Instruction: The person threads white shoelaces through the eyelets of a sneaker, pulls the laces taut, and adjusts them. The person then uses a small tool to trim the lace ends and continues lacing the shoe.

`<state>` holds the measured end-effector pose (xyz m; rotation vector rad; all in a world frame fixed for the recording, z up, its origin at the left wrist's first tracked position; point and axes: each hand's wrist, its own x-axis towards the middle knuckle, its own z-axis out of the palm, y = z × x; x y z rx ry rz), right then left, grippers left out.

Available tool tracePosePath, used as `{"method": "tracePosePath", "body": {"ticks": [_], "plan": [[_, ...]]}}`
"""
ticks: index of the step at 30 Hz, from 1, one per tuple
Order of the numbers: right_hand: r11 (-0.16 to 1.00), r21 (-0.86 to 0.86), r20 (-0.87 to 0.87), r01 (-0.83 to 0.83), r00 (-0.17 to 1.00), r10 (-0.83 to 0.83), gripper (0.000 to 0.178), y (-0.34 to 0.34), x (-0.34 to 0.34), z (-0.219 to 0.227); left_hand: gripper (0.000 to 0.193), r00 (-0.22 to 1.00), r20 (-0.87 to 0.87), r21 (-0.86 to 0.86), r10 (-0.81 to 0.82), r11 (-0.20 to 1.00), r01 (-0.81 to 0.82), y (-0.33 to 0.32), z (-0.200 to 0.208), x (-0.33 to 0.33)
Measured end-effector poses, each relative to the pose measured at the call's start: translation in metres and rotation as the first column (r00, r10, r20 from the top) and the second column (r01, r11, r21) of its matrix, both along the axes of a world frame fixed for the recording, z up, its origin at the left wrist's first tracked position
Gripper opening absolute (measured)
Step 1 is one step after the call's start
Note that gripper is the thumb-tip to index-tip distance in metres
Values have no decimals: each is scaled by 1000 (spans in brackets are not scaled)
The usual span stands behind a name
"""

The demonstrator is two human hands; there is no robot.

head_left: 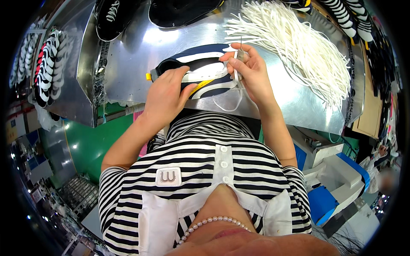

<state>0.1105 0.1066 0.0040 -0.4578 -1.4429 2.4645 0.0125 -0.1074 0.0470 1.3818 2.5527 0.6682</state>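
A navy and white shoe upper (200, 56) with a yellow strip along its opening lies on the metal table in front of me. My left hand (166, 91) grips its near side and heel end, thumb and fingers closed on the edge. At the toe end, the thumb and forefinger of my right hand (254, 73) are pinched on a white shoelace (236, 72). Part of that lace hangs in a loose loop towards the table's near edge. A thin, needle-like tip (241, 41) sticks up beside my right fingers; its lower part is hidden.
A large heap of white shoelaces (294, 49) lies at the right of the metal table (128, 79). Black shoe parts (181, 13) sit at the far edge. Racks of shoe uppers (48, 68) stand left, and a white and blue machine (337, 179) is at lower right.
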Motion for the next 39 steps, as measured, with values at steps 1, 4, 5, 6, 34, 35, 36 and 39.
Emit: {"method": "tracePosePath", "body": {"ticks": [1, 4, 5, 6, 34, 35, 36, 39], "plan": [[999, 39, 11, 8, 1000, -9, 39, -1, -3, -4, 39, 999, 36, -26, 21, 999, -21, 3, 0, -3], [991, 120, 25, 60, 998, -63, 42, -4, -14, -8, 50, 785, 618, -9, 46, 999, -52, 19, -9, -28], [988, 118, 18, 98, 995, -101, 44, -8, -18, -6, 55, 582, 811, -6, 60, 996, -94, 24, -12, -33], [984, 116, 11, 135, 991, -137, 47, -11, -21, -5, 58, 639, 766, -45, 70, 997, -55, 27, -15, -34], [941, 108, -130, 321, 943, -307, 32, -22, -4, 5, 47, -90, 973, 168, -214, 918, -359, 76, -25, -12], [939, 109, -125, 326, 942, -313, 32, -25, -2, 8, 44, -60, 982, 149, -182, 924, -352, 77, -27, -13], [929, 119, -113, 351, 934, -339, 33, -26, 0, 8, 38, -17, 993, 96, -114, 898, -430, 77, -27, -6], [884, 215, -116, 415, 910, -398, 34, -26, 5, 12, 40, 42, 981, 191, -190, 899, -394, 74, -23, 5]]}}
